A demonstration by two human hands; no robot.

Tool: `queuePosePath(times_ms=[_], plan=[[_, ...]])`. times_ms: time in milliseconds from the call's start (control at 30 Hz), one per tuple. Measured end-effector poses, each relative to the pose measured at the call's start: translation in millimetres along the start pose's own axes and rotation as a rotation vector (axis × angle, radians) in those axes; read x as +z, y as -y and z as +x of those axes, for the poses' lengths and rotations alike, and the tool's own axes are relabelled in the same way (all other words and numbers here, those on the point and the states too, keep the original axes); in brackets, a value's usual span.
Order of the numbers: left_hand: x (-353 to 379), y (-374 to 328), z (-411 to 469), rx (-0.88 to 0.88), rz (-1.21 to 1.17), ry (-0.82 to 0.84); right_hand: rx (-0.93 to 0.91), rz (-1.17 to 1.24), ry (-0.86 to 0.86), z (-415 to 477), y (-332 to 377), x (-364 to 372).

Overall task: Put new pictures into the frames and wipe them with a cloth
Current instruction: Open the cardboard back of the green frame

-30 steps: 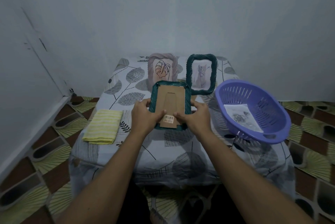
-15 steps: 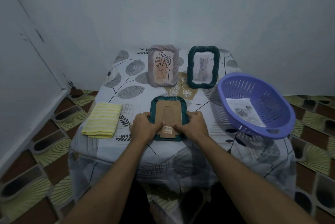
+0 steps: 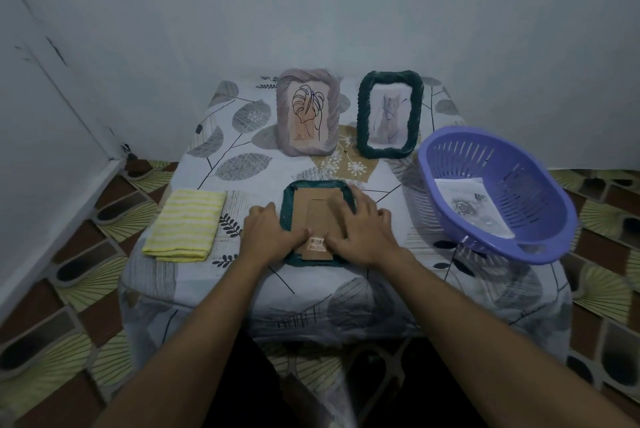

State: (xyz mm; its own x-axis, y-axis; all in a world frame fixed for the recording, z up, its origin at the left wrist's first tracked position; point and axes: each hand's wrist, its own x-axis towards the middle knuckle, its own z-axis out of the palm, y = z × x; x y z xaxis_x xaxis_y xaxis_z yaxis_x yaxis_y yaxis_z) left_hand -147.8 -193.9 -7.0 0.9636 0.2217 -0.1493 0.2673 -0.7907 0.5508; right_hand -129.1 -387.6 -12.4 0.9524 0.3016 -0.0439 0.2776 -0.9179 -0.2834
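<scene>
A table (image 3: 242, 136) covered with a leaf-print sheet is pushed into the corner of the room, and everything for the job is set out on it within reach. At its right edge a purple basket (image 3: 526, 199) is tilted toward the person, so that the printed sheet (image 3: 471, 205) inside, probably a new picture, can be seen and taken. Two frames are stood upright at the back, a mauve frame (image 3: 306, 115) and a dark green frame (image 3: 389, 114), each with a drawing in it. A folded yellow cloth (image 3: 185, 223) is kept at the left, apart from the work, ready for wiping. Near the front edge a third frame (image 3: 287, 205) is laid face down, so that its cardboard back (image 3: 318, 209) can be worked. It is steadied at its left side by the left hand (image 3: 266, 237), fingers curled over the rim and thumb on the cardboard, while the right hand (image 3: 363, 230) is spread flat across the right side. A barcode sticker (image 3: 318, 243) shows between the thumbs.
</scene>
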Motion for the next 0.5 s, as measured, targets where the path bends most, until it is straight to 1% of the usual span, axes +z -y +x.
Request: queuePosePath(times_ms=[67, 167, 233, 300, 433, 500], plan=[[-3, -3, 5, 0.012, 0.027, 0.049, -0.071, -0.036, 0.029, 4, 0, 5], [-12, -9, 14, 0.053, 0.043, 0.138, -0.092, -0.041, 0.055, 8, -3, 12], [-15, -11, 23, 0.043, 0.008, 0.196, -0.095, -0.034, 0.052, 9, -5, 16], [-14, -12, 33, 0.033, -0.031, 0.156, -0.098, -0.033, 0.037, 9, -5, 17], [4, -12, 60, 0.073, -0.032, -0.027, -0.102, -0.024, 0.02, 9, -6, 19], [11, -11, 73, 0.09, -0.088, -0.088, -0.101, -0.015, 0.007, 8, -6, 20]])
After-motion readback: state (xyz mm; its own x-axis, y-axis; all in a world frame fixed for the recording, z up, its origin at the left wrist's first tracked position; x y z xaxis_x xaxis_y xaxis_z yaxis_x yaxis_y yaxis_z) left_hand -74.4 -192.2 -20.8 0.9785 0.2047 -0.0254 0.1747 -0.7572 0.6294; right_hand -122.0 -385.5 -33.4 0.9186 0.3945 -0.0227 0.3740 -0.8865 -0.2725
